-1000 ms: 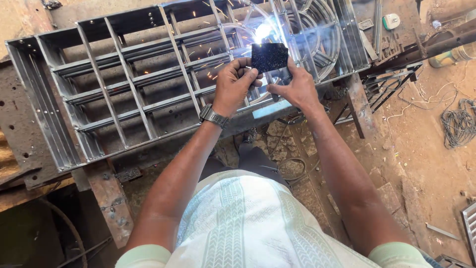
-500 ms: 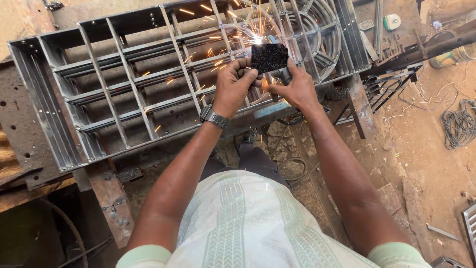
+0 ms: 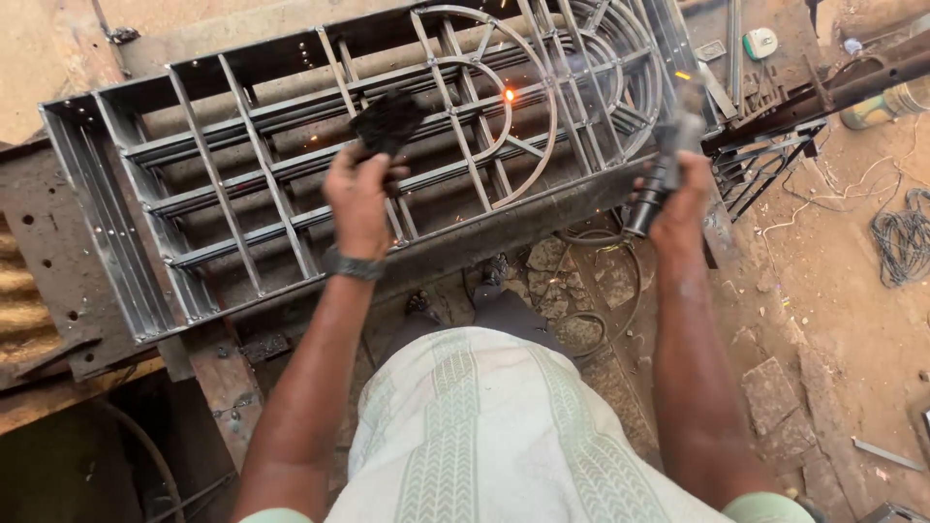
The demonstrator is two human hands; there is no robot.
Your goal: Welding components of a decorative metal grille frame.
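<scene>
two things are held up over the work. a dark, flat shield (image 3: 387,121) is held in the left hand (image 3: 360,199), with the fingers closed tight around its lower part. a welding tool (image 3: 664,160) with a dark handle is held in the right hand (image 3: 683,199), and that grip is closed tight around the handle too. the tool is lifted off the metal and kept out to the right side, so the two hands are well apart.

under them a big metal window frame (image 3: 242,184) is laid flat on a rusty surface (image 3: 58,281). straight bars are set in its left part and curved bars in its right part. one small orange glow (image 3: 509,94) is seen on a curved bar near the middle, between the two hands, and a few tiny sparks are seen near it. that joint looks freshly welded. most of the bars look already joined to the frame, but how many joints are left cannot be told from up here.

a watch (image 3: 354,263) is worn on the left wrist. a pale patterned shirt (image 3: 494,436) is seen at the bottom. stones and dirt are seen on the ground (image 3: 852,320) to the right, with a tangle of wire (image 3: 901,242) and a stack of dark metal bars (image 3: 775,145) nearby.
</scene>
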